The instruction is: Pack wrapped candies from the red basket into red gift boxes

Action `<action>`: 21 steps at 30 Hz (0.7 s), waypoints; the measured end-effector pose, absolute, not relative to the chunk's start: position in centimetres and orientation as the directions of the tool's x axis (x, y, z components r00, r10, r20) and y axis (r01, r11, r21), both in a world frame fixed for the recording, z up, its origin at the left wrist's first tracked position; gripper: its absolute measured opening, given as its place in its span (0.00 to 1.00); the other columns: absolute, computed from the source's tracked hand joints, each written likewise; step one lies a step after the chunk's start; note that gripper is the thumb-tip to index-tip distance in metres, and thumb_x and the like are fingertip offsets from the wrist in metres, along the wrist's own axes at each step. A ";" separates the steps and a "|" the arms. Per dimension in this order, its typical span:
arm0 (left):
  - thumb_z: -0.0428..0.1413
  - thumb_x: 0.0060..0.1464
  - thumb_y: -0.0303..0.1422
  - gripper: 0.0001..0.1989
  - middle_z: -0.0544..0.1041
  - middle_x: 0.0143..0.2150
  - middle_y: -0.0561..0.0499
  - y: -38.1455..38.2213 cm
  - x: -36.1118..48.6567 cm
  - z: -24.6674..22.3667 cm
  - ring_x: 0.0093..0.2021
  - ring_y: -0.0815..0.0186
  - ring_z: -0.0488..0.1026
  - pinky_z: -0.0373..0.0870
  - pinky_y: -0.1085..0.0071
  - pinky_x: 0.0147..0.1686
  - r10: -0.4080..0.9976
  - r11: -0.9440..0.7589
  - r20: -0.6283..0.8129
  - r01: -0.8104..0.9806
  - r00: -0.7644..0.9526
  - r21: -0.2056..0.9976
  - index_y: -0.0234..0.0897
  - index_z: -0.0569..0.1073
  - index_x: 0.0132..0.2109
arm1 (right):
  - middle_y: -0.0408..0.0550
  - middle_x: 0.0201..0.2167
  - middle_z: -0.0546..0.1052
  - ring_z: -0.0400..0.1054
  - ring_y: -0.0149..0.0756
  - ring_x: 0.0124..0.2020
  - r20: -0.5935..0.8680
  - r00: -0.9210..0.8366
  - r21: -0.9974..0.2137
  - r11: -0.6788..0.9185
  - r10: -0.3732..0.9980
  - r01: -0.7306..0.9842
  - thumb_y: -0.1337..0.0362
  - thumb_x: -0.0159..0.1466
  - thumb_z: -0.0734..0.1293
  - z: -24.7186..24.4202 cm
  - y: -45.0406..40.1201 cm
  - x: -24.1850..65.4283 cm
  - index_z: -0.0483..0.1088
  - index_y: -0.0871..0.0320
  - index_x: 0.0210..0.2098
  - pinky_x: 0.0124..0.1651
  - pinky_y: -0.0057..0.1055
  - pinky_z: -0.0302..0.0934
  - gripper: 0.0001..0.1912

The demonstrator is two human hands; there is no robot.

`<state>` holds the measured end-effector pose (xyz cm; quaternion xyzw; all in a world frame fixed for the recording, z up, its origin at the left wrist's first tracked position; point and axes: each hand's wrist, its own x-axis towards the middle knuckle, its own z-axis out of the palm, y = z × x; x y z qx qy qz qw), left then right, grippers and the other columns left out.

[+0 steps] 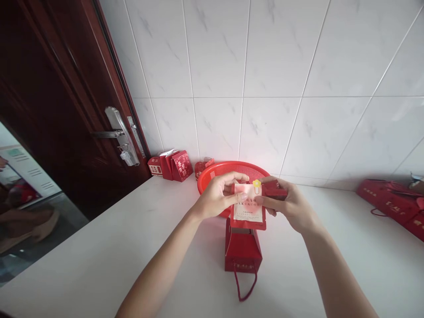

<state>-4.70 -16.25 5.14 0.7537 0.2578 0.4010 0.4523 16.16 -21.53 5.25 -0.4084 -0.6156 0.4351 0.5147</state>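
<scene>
Between both hands is a red packet (249,215) with a cream printed front and a yellow flower paper clip (256,184) at its top. My left hand (223,193) pinches the packet's left side, thumb on the front. On the right side, my right hand (281,201) holds the packet's edge together with a small dark red box (274,189). Directly below stands a red gift box (243,251) with an opening at its top and a rope handle hanging toward me. Behind the hands, partly hidden by them, sits a red plastic basket (212,174).
Several small red boxes (170,165) stand by the wall at the back left. More red gift boxes (391,203) lie along the right side of the white table (109,256). A dark wooden door (66,79) with a metal handle is at the left. Beyond it, a person's foot shows.
</scene>
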 end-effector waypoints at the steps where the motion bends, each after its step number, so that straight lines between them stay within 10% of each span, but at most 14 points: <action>1: 0.65 0.55 0.37 0.18 0.80 0.43 0.48 -16.3 -4.6 5.1 0.41 0.62 0.80 0.76 0.70 0.39 0.745 -0.461 0.372 0.024 0.555 0.887 0.37 0.74 0.51 | 0.36 0.18 0.68 0.59 0.27 0.20 0.271 -0.153 -0.956 0.284 0.950 0.069 0.61 0.54 0.78 5.4 -21.6 16.3 0.75 0.57 0.38 0.23 0.27 0.54 0.14; 10: 0.61 0.59 0.43 0.20 0.75 0.50 0.47 -16.5 -4.9 5.4 0.43 0.64 0.75 0.72 0.68 0.43 0.758 -0.555 0.358 0.251 0.546 0.793 0.40 0.68 0.53 | 0.38 0.18 0.69 0.60 0.28 0.18 0.373 0.081 -0.924 0.363 0.924 0.120 0.58 0.51 0.78 5.3 -21.2 17.1 0.73 0.57 0.31 0.22 0.29 0.56 0.15; 14: 0.57 0.61 0.41 0.11 0.74 0.39 0.51 -16.6 -5.9 5.9 0.40 0.63 0.73 0.68 0.68 0.41 0.779 -0.549 0.144 0.553 0.610 0.627 0.38 0.73 0.37 | 0.39 0.18 0.70 0.59 0.28 0.18 0.398 0.222 -0.917 0.388 0.890 0.089 0.57 0.49 0.79 5.4 -21.2 17.6 0.74 0.57 0.30 0.21 0.29 0.55 0.16; 21: 0.54 0.61 0.46 0.15 0.70 0.42 0.48 -17.4 -6.2 6.4 0.44 0.58 0.72 0.65 0.68 0.39 0.765 -0.497 -0.204 0.761 0.611 0.418 0.42 0.80 0.38 | 0.36 0.15 0.67 0.58 0.28 0.18 0.347 0.145 -0.934 0.356 0.926 -0.038 0.56 0.47 0.82 5.0 -21.0 16.4 0.71 0.56 0.27 0.22 0.28 0.54 0.19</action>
